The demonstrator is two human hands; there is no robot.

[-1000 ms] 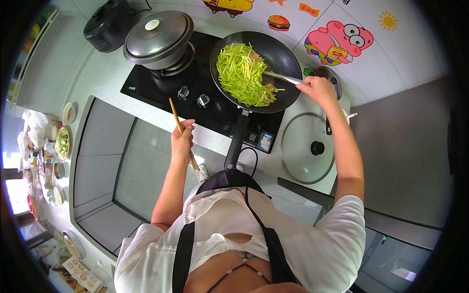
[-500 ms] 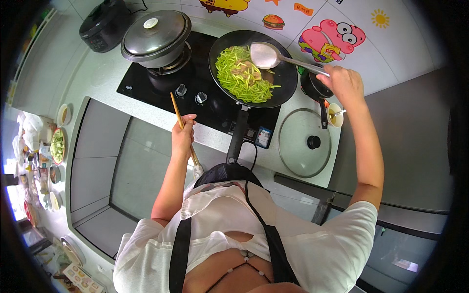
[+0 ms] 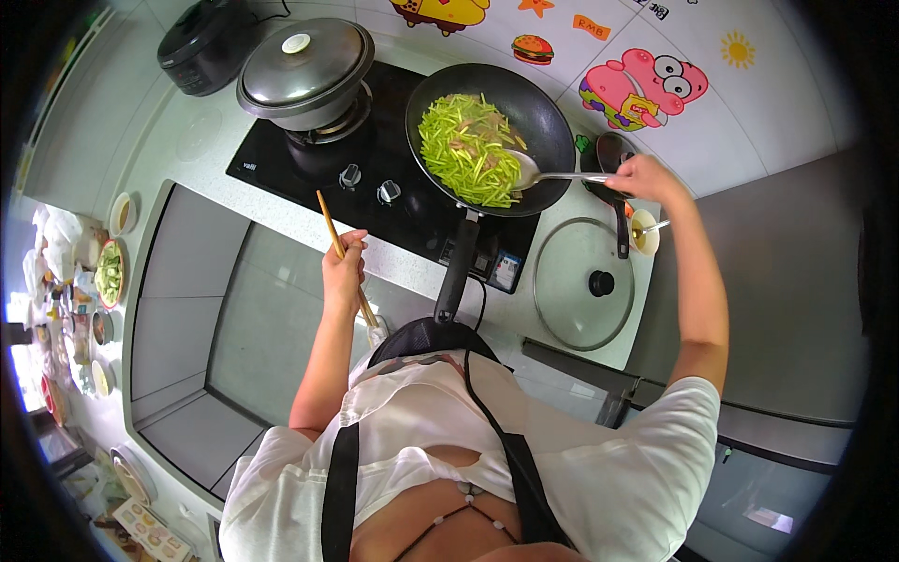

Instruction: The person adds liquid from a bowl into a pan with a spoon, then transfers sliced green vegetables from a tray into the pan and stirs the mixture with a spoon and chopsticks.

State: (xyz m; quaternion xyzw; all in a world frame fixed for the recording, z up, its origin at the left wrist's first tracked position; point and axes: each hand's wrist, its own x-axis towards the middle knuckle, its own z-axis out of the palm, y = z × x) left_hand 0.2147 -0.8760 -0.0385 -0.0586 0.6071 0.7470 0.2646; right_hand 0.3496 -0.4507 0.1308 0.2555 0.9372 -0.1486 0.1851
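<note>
By the cook's clock, the right hand (image 3: 644, 178) stretches to one, fingers gripping one spatula (image 3: 569, 176) — blade against green stems (image 3: 464, 155) in one wok (image 3: 538, 117) at twelve. Left hand (image 3: 344, 270), at eleven, clutches slanted chopsticks (image 3: 327, 219); two knobs (image 3: 389, 192) between.

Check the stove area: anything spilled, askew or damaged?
Nothing stands out: the thin green vegetable strips lie inside the round black frying pan, and no spill shows on the black glass cooktop.
</note>
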